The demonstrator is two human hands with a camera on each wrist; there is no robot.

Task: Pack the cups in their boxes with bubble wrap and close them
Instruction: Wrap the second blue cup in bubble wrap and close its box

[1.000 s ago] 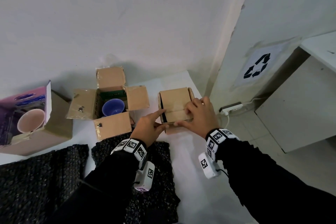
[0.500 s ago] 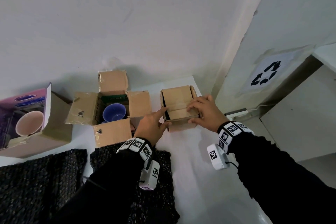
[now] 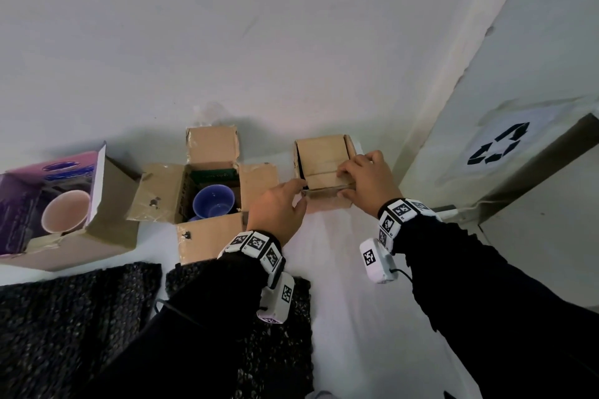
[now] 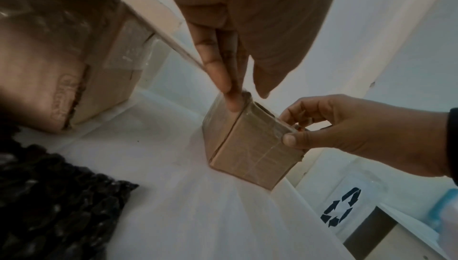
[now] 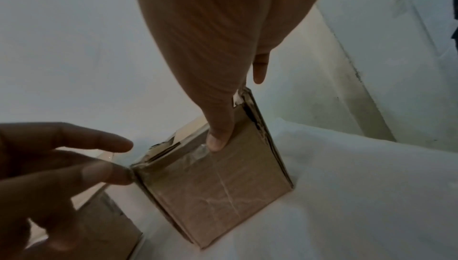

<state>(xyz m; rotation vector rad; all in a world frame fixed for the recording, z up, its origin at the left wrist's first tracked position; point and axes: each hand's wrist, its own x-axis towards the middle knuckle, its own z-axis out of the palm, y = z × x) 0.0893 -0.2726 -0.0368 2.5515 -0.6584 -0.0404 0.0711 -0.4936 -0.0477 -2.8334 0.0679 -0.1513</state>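
A small cardboard box (image 3: pixel 324 165) stands at the table's back right with its top flaps folded down. My right hand (image 3: pixel 356 178) grips its near right top edge, fingers curled over the flaps (image 4: pixel 304 115) and thumb (image 5: pixel 218 139) on the front face. My left hand (image 3: pixel 285 204) holds straight fingers (image 4: pixel 223 80) against the box's near left top corner (image 5: pixel 135 168). An open box (image 3: pixel 162 191) in the middle holds a blue cup (image 3: pixel 214 202). A pink box (image 3: pixel 107 214) at the left holds a pink cup (image 3: pixel 66 210). Black bubble wrap (image 3: pixel 74 317) lies in front.
A second black bubble wrap sheet (image 3: pixel 282 343) lies under my left forearm. The wall runs close behind the boxes. The table ends just right of the small box, where a white bin with a recycling sign (image 3: pixel 496 149) and a power strip (image 3: pixel 444 209) stand below.
My left fingertips moved from the small box's left side to its near left corner. My right hand slid toward the near edge, thumb now on the front face.
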